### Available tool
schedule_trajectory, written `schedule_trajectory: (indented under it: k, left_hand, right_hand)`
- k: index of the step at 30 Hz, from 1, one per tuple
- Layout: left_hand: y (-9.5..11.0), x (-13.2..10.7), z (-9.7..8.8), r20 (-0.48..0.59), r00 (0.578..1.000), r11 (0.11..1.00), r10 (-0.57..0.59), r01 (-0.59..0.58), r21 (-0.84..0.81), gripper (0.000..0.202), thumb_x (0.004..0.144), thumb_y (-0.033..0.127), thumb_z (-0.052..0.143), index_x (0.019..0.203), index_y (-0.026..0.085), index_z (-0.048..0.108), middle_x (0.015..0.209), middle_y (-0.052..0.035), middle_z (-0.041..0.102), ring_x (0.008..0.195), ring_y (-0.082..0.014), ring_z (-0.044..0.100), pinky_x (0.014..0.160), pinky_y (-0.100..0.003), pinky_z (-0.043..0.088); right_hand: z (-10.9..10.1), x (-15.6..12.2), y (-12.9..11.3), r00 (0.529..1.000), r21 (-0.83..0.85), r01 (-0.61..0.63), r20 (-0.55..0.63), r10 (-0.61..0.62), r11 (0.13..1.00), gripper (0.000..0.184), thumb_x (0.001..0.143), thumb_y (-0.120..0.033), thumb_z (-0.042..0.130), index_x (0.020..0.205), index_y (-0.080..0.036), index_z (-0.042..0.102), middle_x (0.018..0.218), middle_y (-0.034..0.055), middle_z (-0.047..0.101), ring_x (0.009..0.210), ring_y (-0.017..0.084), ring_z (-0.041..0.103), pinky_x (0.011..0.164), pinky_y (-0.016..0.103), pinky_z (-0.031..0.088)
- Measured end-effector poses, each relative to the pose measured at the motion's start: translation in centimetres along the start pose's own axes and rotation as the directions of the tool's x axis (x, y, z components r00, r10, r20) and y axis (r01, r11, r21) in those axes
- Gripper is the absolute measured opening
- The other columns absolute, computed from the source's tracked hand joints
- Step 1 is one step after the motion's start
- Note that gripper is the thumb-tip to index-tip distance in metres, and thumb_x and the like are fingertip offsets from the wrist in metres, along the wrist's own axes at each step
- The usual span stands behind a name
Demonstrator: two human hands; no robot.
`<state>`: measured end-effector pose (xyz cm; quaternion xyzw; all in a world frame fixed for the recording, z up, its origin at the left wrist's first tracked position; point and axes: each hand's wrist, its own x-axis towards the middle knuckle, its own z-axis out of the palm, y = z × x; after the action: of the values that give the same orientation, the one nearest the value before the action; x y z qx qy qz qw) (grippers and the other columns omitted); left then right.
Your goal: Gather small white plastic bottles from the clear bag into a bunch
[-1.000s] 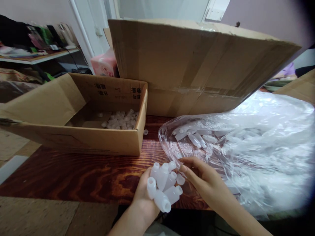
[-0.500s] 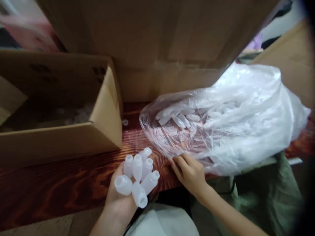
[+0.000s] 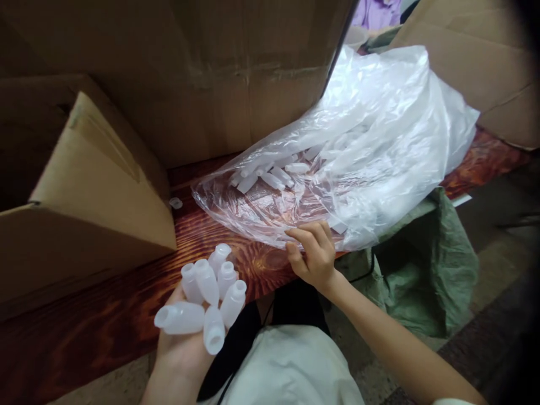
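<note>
Several small translucent white plastic bottles (image 3: pixel 206 284) lie heaped in my left hand (image 3: pixel 183 354), their open necks pointing different ways. The palm faces up and cups them; most of its fingers are hidden beneath. My right hand (image 3: pixel 312 253) is at the near edge of a clear plastic bag (image 3: pixel 379 169). Its fingers are bent, with a gap between thumb and forefinger, and nothing shows in them. More of the white bottles (image 3: pixel 272 178) lie inside the bag, seen through its film and mouth.
An open cardboard box (image 3: pixel 105 185) stands at the left, and a larger carton (image 3: pixel 202 73) rises behind. A small white ring (image 3: pixel 175 203) lies on the wooden table (image 3: pixel 261 264). A green sack (image 3: pixel 430 275) hangs below the right edge. Someone's purple clothing (image 3: pixel 379 14) shows behind.
The view has swung to the right, so everything sits farther left. My right thumb and forefinger have parted at the bag's edge. My left hand still carries the bottles.
</note>
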<state>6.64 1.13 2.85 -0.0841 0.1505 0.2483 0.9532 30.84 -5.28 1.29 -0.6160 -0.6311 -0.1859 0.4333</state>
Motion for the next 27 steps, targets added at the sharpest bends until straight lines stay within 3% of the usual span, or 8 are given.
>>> schedule_trajectory:
  k: [5, 8, 11, 15, 18, 21, 24, 27]
  left_hand:
    - [-0.5, -0.1, 0.3, -0.024, 1.0, 1.0, 0.009, -0.009, -0.002, 0.045, 0.099, 0.033, 0.037, 0.144, 0.04, 0.035, 0.102, 0.0025, 0.075, 0.113, -0.0189, 0.063, 0.1, -0.044, 0.051]
    - [-0.8, -0.1, 0.3, -0.059, 0.998, 1.0, 0.023, -0.024, -0.017, 0.047, 0.098, 0.033, 0.039, 0.145, 0.036, 0.034, 0.091, 0.0019, 0.076, 0.112, -0.0194, 0.064, 0.098, -0.041, 0.053]
    - [-1.4, 0.1, 0.5, -0.109, 0.994, 1.0, 0.002, 0.0, 0.017, 0.047, 0.099, 0.033, 0.034, 0.146, 0.034, 0.031, 0.086, 0.001, 0.076, 0.109, -0.0204, 0.065, 0.095, -0.042, 0.054]
    - [-3.0, 0.9, 1.6, -0.236, 0.972, 1.0, 0.003, -0.001, 0.009, 0.044, 0.099, 0.038, 0.033, 0.142, 0.033, 0.039, 0.078, 0.0025, 0.075, 0.092, -0.0215, 0.071, 0.085, -0.041, 0.058]
    - [-4.8, 1.5, 3.3, -0.39, 0.921, 1.0, 0.013, -0.017, -0.007, 0.037, 0.098, 0.038, 0.035, 0.127, 0.029, 0.055, 0.07, 0.0034, 0.073, 0.078, -0.0207, 0.072, 0.079, -0.038, 0.057]
    - [-6.9, 1.5, 4.3, -0.556, 0.831, 1.0, 0.004, 0.006, 0.015, 0.033, 0.096, 0.036, 0.037, 0.1, 0.019, 0.065, 0.064, 0.0005, 0.07, 0.063, -0.0178, 0.069, 0.08, -0.037, 0.054]
    - [-8.9, 0.2, 3.0, -0.654, 0.756, 0.998, 0.003, 0.038, 0.049, 0.026, 0.092, 0.029, 0.045, 0.077, 0.017, 0.061, 0.06, -0.0006, 0.065, 0.058, -0.0165, 0.064, 0.075, -0.034, 0.052]
    - [-10.3, -2.3, 0.2, -0.666, 0.743, 0.986, -0.059, 0.148, 0.078, 0.019, 0.085, 0.022, 0.052, 0.067, 0.016, 0.057, 0.057, 0.0002, 0.058, 0.054, -0.013, 0.058, 0.062, -0.025, 0.046]
  right_hand:
    - [-2.8, -0.9, -1.6, 0.984, -0.001, -0.103, -0.144, 0.102, 0.995, 0.023, 0.09, -0.01, 0.052, 0.11, -0.02, 0.053, 0.085, 0.0061, 0.062, 0.078, 0.02, 0.058, 0.073, 0.035, 0.048]
    - [-4.0, -2.3, -2.4, 0.982, -0.029, -0.136, 0.131, 0.139, 0.99, 0.022, 0.091, -0.017, 0.06, 0.112, -0.02, 0.054, 0.082, 0.0039, 0.064, 0.068, 0.016, 0.06, 0.063, 0.028, 0.047]
    - [-3.9, -3.4, -2.4, 0.88, -0.135, -0.172, 0.425, 0.214, 0.976, 0.02, 0.097, -0.027, 0.053, 0.113, -0.016, 0.058, 0.091, 0.0077, 0.064, 0.072, 0.017, 0.064, 0.06, 0.027, 0.045]
    - [-3.9, -2.7, -2.5, 0.814, -0.074, -0.273, 0.514, 0.271, 0.959, 0.019, 0.098, -0.024, 0.047, 0.108, -0.017, 0.062, 0.093, 0.0067, 0.062, 0.076, 0.017, 0.062, 0.063, 0.027, 0.044]
    - [-5.2, -0.8, -3.6, 0.787, 0.206, -0.49, 0.523, 0.328, 0.847, 0.015, 0.095, -0.026, 0.054, 0.107, -0.019, 0.06, 0.085, 0.0013, 0.061, 0.065, 0.012, 0.055, 0.058, 0.022, 0.043]
    - [-7.0, 0.1, -5.3, 0.722, 0.351, -0.613, 0.613, 0.321, 0.708, 0.017, 0.093, -0.028, 0.058, 0.109, -0.025, 0.06, 0.08, -0.0028, 0.062, 0.058, 0.009, 0.05, 0.052, 0.02, 0.041]
    - [-8.4, -1.5, -6.6, 0.655, 0.348, -0.717, 0.633, 0.412, 0.604, 0.014, 0.092, -0.029, 0.059, 0.105, -0.027, 0.062, 0.084, -0.0015, 0.062, 0.062, 0.011, 0.054, 0.053, 0.02, 0.044]
    - [-9.5, -4.8, -7.5, 0.555, 0.324, -0.828, 0.588, 0.588, 0.457, 0.013, 0.092, -0.031, 0.059, 0.104, -0.03, 0.06, 0.087, 0.0003, 0.061, 0.063, 0.012, 0.056, 0.05, 0.021, 0.046]
